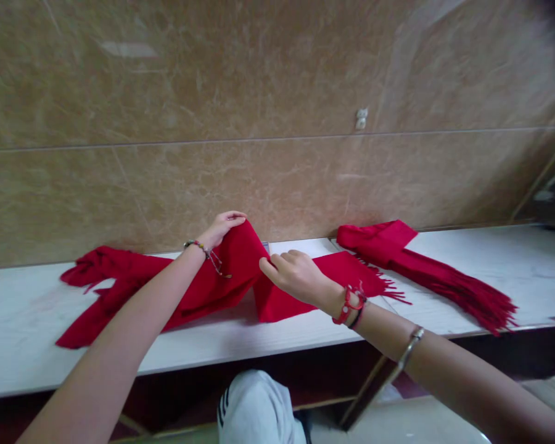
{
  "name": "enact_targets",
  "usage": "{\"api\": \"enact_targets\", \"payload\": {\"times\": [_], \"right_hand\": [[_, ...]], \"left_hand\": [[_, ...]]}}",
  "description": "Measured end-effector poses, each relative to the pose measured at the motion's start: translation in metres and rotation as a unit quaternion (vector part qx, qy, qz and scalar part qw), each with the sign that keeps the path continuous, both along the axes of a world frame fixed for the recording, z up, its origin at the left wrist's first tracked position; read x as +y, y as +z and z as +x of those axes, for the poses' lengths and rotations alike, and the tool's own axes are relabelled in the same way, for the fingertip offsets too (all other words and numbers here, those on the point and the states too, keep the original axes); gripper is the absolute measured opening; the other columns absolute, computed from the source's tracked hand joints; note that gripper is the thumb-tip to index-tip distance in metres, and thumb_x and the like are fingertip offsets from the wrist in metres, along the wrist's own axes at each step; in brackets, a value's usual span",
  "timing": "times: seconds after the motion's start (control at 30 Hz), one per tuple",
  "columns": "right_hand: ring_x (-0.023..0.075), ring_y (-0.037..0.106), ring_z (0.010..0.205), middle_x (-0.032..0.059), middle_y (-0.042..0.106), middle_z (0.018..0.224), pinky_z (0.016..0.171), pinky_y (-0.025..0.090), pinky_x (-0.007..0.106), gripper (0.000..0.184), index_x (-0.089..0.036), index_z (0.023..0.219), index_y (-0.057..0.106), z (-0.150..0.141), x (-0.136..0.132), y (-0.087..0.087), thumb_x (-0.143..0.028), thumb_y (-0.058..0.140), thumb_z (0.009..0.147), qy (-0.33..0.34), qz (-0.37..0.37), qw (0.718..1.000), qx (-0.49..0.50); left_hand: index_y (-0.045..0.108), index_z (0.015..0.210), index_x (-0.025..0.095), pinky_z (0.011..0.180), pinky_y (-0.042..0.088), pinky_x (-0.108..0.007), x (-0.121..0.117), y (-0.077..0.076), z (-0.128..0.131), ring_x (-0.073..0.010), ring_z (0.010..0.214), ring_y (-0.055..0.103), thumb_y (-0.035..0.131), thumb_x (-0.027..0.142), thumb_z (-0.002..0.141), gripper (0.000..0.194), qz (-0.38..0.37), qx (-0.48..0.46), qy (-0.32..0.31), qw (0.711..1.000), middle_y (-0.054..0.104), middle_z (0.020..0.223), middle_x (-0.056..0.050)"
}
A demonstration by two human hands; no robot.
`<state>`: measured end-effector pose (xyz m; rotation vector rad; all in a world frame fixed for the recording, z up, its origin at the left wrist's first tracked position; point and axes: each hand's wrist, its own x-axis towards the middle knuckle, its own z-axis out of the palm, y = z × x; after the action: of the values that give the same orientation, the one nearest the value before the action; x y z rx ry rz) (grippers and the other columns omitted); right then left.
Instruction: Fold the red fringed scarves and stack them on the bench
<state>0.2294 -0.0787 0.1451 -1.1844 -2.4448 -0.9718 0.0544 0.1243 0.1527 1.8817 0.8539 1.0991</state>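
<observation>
My long fringed cloth scarf (246,259): solid red. Second fringed scarf (430,269): same red. Flat shelf top (485,262): white. Glossy stone-look wall (259,80): brown, pale veins. My grey trouser leg (256,410): black stripes.

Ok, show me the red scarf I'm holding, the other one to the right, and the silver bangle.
Held red scarf (243,256): head view, on its lifted section.
Other red scarf (430,271): head view, on its middle stretch.
Silver bangle (412,346): head view, on its band.

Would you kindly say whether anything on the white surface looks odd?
Nothing seems spilled; only the red cloth at far left lies crumpled, untidy against the flat fringed piece near the right hand.
</observation>
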Motion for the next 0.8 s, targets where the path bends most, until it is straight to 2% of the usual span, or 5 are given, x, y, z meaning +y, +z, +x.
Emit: {"api": "enact_targets", "payload": {"times": [0.17, 0.3, 0.43, 0.63, 0.8], "right_hand": [[0.013, 0.049, 0.056, 0.004, 0.056, 0.068, 0.052, 0.03, 0.027, 0.027, -0.014, 0.097, 0.056, 0.106, -0.015, -0.005, -0.008, 0.031, 0.089, -0.11, 0.023, 0.994, -0.006], [0.0121, 0.049, 0.054, 0.0035, 0.056, 0.065, 0.052, 0.031, 0.026, 0.024, -0.015, 0.091, 0.057, 0.176, -0.022, -0.03, -0.007, 0.035, 0.087, -0.186, -0.002, 0.982, 0.039], [0.0135, 0.054, 0.059, 0.0038, 0.059, 0.069, 0.052, 0.033, 0.025, 0.025, -0.015, 0.098, 0.056, 0.216, -0.024, -0.064, -0.005, 0.038, 0.083, -0.23, -0.049, 0.969, 0.075], [0.0155, 0.059, 0.068, 0.0067, 0.064, 0.08, 0.055, 0.038, 0.024, 0.032, -0.015, 0.111, 0.052, 0.216, -0.012, -0.088, -0.008, 0.037, 0.084, -0.246, -0.119, 0.953, 0.129], [0.0149, 0.059, 0.068, 0.0068, 0.064, 0.082, 0.056, 0.038, 0.023, 0.032, -0.017, 0.113, 0.054, 0.202, -0.002, -0.085, -0.014, 0.037, 0.086, -0.247, -0.141, 0.947, 0.148]], "left_hand": [[0.062, 0.096, 0.012, 0.076, 0.044, -0.025, 0.003, 0.008, 0.122, -0.0115, 0.075, 0.057, 0.062, 0.026, 0.071, 0.029, -0.036, 0.017, -0.063, 0.997, 0.066, 0.084, -0.003], [0.063, 0.097, 0.012, 0.081, 0.043, -0.03, 0.002, -0.009, 0.211, -0.0151, 0.083, 0.059, 0.06, 0.024, 0.072, 0.028, -0.05, 0.052, -0.09, 0.993, 0.067, 0.092, -0.006], [0.065, 0.092, 0.011, 0.08, 0.044, -0.031, 0.001, -0.033, 0.266, -0.0173, 0.083, 0.06, 0.058, 0.022, 0.071, 0.024, -0.051, 0.096, -0.109, 0.988, 0.068, 0.089, -0.007], [0.061, 0.101, 0.009, 0.087, 0.041, -0.033, 0.003, -0.051, 0.263, -0.0215, 0.096, 0.057, 0.052, 0.03, 0.077, 0.034, -0.018, 0.171, -0.106, 0.979, 0.064, 0.103, -0.011], [0.044, 0.127, 0.014, 0.105, 0.022, -0.036, -0.03, -0.078, 0.167, -0.0248, 0.127, 0.032, 0.055, 0.04, 0.076, 0.059, 0.093, 0.284, -0.071, 0.951, 0.037, 0.137, -0.014]]}}
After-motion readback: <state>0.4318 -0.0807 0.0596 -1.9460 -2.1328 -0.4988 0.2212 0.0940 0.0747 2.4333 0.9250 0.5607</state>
